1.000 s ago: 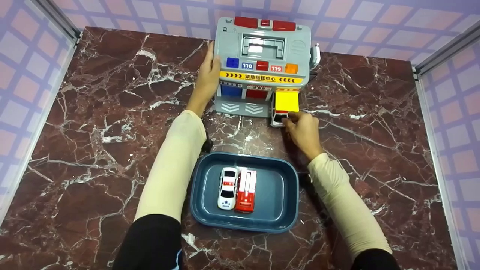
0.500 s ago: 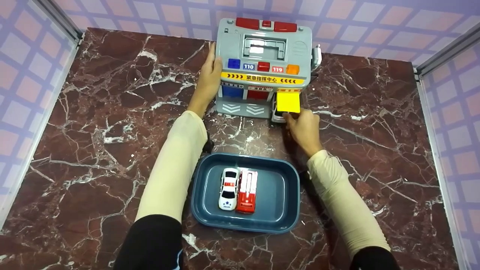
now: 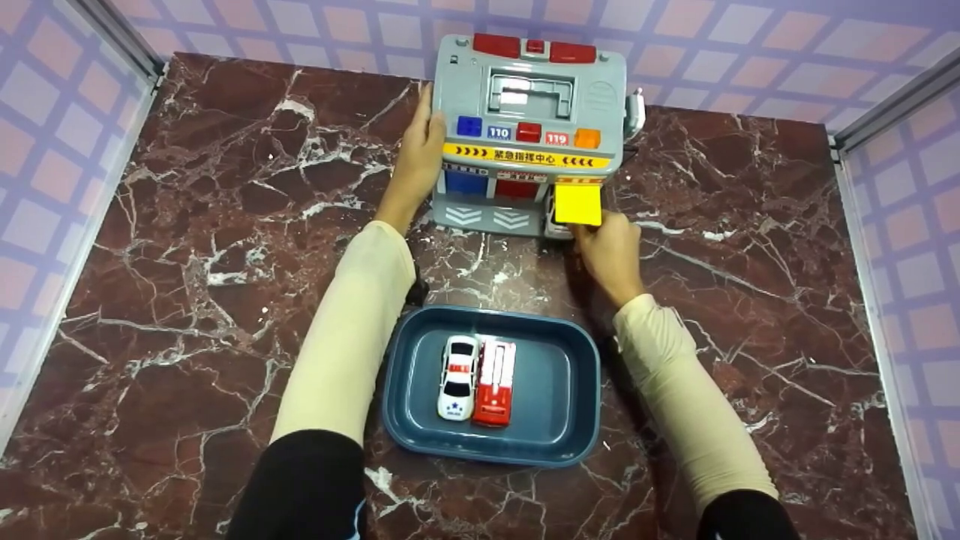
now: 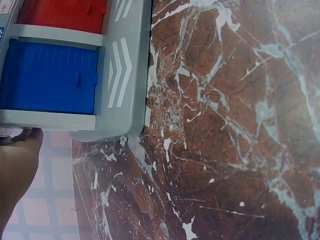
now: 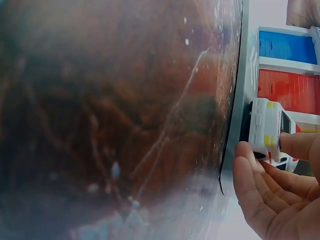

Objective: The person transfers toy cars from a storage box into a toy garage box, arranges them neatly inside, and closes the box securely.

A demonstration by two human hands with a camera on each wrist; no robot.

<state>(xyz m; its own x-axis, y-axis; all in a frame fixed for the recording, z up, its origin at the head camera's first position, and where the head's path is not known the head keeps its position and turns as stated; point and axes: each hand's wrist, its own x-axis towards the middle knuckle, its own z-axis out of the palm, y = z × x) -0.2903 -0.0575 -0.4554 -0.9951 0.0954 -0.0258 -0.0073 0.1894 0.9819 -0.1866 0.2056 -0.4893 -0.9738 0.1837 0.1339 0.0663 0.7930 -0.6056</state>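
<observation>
A grey toy emergency station (image 3: 465, 94) stands at the back of the table. My left hand (image 3: 416, 161) lies along its left side with the fingers extended. At its right bay, below a raised yellow door (image 3: 577, 204), my right hand (image 3: 611, 251) pinches a white toy van (image 5: 265, 130) between thumb and fingers. In the right wrist view the thumb is at the van's windshield and the fingers are at its side. The yellow door hides much of the van in the head view. The blue door (image 4: 52, 77) and red door (image 5: 287, 91) are down.
Nearer the person, a dark blue tray (image 3: 551, 450) holds a white toy police car (image 3: 457, 379) and a red toy fire truck (image 3: 493, 386). Patterned walls (image 3: 720, 52) border the marbled table (image 3: 225, 247) at the back and sides.
My right hand has pushed the white van farther in under the yellow door, so less of it shows. The left hand keeps its place at the station's side.
</observation>
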